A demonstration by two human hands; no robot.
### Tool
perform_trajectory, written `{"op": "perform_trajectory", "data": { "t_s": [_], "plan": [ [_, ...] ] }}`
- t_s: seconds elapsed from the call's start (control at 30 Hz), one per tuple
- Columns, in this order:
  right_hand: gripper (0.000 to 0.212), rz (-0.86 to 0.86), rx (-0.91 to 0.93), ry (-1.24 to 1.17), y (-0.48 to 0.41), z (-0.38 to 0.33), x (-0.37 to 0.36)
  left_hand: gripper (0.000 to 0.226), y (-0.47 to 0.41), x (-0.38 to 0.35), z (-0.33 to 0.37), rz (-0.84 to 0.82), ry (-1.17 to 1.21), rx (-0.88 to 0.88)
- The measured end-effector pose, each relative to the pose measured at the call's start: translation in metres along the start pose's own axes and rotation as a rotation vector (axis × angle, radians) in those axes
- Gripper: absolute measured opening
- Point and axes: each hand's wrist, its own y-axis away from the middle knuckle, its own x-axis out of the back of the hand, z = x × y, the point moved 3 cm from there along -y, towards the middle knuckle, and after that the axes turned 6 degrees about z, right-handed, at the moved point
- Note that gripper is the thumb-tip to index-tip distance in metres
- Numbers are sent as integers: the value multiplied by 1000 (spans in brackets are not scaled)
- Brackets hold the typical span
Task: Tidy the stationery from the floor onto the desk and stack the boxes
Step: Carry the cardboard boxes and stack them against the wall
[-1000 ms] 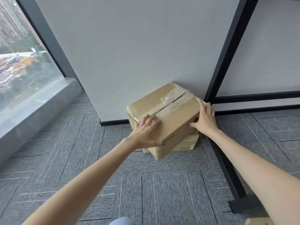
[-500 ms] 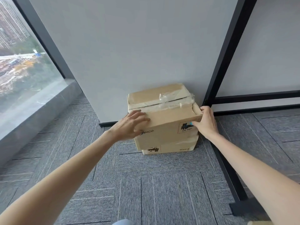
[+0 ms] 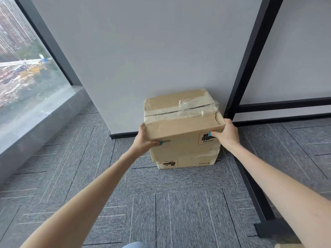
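A taped brown cardboard box [image 3: 180, 120] sits on top of a second, lower cardboard box [image 3: 186, 162] on the grey carpet, against the white wall. My left hand [image 3: 144, 140] grips the upper box at its front left corner, thumb on the front face. My right hand [image 3: 226, 134] grips the front right corner, thumb over the printed label. The upper box lies nearly square over the lower one. No stationery or desk is in view.
A black-framed partition [image 3: 249, 56] stands right of the boxes, its foot [image 3: 268, 228] running along the floor toward me. A large window with a grey stone sill [image 3: 35, 122] is on the left. Part of another cardboard piece [image 3: 288, 245] shows at the bottom right.
The upper box has turned from a skewed angle to sit square on the lower box. My left hand slid from its top to the front left corner; my right hand stayed on the right corner.
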Motion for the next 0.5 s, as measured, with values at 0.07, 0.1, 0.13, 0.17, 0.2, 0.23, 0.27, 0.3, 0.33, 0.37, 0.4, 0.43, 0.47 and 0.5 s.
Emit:
{"op": "perform_trajectory", "data": {
  "t_s": [0.07, 0.1, 0.13, 0.17, 0.2, 0.23, 0.27, 0.3, 0.33, 0.37, 0.4, 0.43, 0.47, 0.5],
  "plan": [
    [56, 17, 12, 13, 1, 2, 3, 110, -5, -1, 1, -17, 20, 8],
    [54, 22, 18, 20, 1, 3, 3, 110, -8, 0, 1, -22, 30, 13],
    [52, 29, 25, 28, 2, 2, 3, 110, -10, 1, 2, -29, 43, 17],
    [49, 36, 38, 39, 2, 1, 3, 109, -13, 3, 3, -40, 59, 23],
    [48, 42, 52, 49, 2, 1, 3, 108, -15, 5, 3, -52, 71, 26],
    [48, 48, 64, 59, 1, 0, 2, 107, -18, 7, 4, -62, 75, 31],
    [50, 54, 72, 67, 1, -1, 2, 105, -20, 9, 5, -74, 81, 34],
    [53, 63, 76, 71, 0, -1, 2, 105, -21, 10, 5, -85, 89, 38],
    [56, 71, 77, 73, 0, -1, 2, 105, -23, 11, 6, -93, 97, 40],
    [57, 80, 80, 78, 1, -1, 3, 105, -23, 11, 6, -98, 101, 42],
    [57, 90, 87, 83, 2, 0, 3, 104, -23, 11, 6, -99, 102, 43],
    [56, 100, 97, 86, 3, 0, 3, 103, -24, 12, 5, -100, 104, 42],
    [55, 109, 110, 87, 5, 0, 3, 103, -24, 13, 4, -103, 111, 38],
    [54, 119, 120, 89, 6, 1, 4, 102, -24, 14, 3, -106, 117, 33]
  ]
}}
